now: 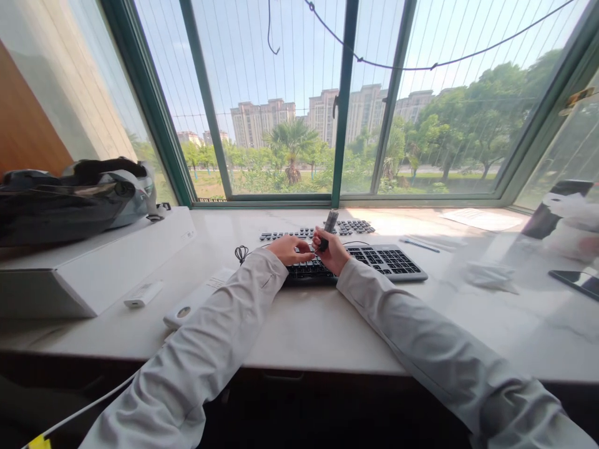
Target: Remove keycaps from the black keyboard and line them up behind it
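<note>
Keyboard (402, 263) lies on the marble-patterned countertop (299, 330) below both hands, with loose keycaps (355, 227) in rows beyond it. The right hand (333, 252) is closed around a dark brush-like tool (329, 229), tilted, greyish end up. The left hand (290, 251) is half curled beside it; whether it grips anything, I cannot tell.

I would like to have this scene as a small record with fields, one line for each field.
right hand: upright grip on a dark handheld object; the hand is above the keyboard
left hand: the hand is over the keyboard, fingers near the right hand; whether it holds anything is unclear
behind keyboard: rows of small dark keys
far left: black bag on a white box
right side: slim blue item, paper sheet
</note>
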A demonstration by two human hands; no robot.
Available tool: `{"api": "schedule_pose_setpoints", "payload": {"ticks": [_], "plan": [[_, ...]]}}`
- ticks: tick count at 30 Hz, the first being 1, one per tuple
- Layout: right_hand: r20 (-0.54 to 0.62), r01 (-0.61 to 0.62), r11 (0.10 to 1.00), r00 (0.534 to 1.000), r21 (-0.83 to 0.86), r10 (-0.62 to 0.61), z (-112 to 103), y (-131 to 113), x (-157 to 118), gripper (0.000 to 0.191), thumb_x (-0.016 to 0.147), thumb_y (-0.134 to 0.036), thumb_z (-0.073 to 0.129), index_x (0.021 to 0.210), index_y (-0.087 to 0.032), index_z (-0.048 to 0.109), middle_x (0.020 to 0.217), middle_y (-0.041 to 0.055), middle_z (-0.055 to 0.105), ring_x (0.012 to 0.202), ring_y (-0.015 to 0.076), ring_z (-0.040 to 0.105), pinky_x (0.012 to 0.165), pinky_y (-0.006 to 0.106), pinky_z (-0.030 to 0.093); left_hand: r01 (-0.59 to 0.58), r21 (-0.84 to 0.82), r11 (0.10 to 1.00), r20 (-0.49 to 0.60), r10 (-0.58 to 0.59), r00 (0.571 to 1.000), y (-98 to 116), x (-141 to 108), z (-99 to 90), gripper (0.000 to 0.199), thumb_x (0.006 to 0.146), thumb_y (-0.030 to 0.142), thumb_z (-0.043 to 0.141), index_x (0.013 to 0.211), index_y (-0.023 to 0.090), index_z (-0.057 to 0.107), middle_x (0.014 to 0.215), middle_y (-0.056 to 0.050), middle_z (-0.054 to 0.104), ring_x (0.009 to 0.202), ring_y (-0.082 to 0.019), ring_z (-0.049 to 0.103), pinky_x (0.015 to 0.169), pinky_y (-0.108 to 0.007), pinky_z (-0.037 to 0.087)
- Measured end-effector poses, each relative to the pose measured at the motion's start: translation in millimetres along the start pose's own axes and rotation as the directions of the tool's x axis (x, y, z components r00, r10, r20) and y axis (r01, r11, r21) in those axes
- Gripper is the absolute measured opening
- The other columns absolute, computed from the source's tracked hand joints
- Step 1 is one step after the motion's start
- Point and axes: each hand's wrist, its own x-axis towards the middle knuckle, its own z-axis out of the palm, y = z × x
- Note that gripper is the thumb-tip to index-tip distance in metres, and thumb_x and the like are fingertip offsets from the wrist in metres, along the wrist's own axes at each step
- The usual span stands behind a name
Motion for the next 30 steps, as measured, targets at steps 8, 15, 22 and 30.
{"api": "schedule_pose_setpoints", "payload": {"ticks": [8, 15, 22, 30], "plan": [[-0.029, 0.003, 1.000, 1.000, -0.018, -0.003, -1, 1, 1, 0.036, 0.063, -0.045, 0.072, 0.065, -0.018, 0.047, 0.053, -0.0067, 0.038, 0.048, 0.0066, 0.034, 0.045, 0.023, 0.027, -0.047, 0.023, 0.999, -0.011, 0.047, 0.999, 3, 0, 0.3, 0.041, 0.080, 0.051, 0.049, 0.083, 0.016, 0.071, 0.073, -0.001, 0.068, 0.064, -0.012, 0.056, 0.065, -0.021, 0.040], [-0.063, -0.003, 0.999, 0.998, -0.044, 0.000, -1, 0, 0, 0.034, 0.064, -0.044, 0.070, 0.064, -0.018, 0.047, 0.052, -0.0065, 0.037, 0.049, 0.0069, 0.034, 0.046, 0.022, 0.026, -0.044, 0.050, 0.998, -0.038, 0.046, 0.998, 4, -1, 0.0, 0.045, 0.079, 0.055, 0.048, 0.080, 0.017, 0.070, 0.069, -0.001, 0.067, 0.061, -0.011, 0.054, 0.062, -0.021, 0.039], [-0.102, 0.001, 1.000, 0.995, -0.031, -0.004, -1, 4, 0, 0.036, 0.063, -0.045, 0.069, 0.062, -0.019, 0.045, 0.051, -0.0070, 0.034, 0.047, 0.0066, 0.033, 0.045, 0.023, 0.024, -0.016, 0.109, 0.994, -0.038, 0.021, 0.999, 2, -1, 0.6, 0.045, 0.078, 0.058, 0.049, 0.080, 0.018, 0.071, 0.065, 0.000, 0.065, 0.058, -0.011, 0.052, 0.058, -0.020, 0.036], [-0.118, 0.038, 0.985, 0.991, -0.167, -0.059, -1, 15, 5, 0.035, 0.067, -0.042, 0.064, 0.056, -0.020, 0.039, 0.050, -0.0065, 0.033, 0.047, 0.0074, 0.031, 0.047, 0.025, 0.025, -0.012, 0.167, 0.986, 0.004, 0.011, 1.000, 6, -3, -4.2, 0.044, 0.075, 0.057, 0.051, 0.077, 0.019, 0.072, 0.068, -0.001, 0.066, 0.063, -0.013, 0.056, 0.060, -0.021, 0.037]]}}
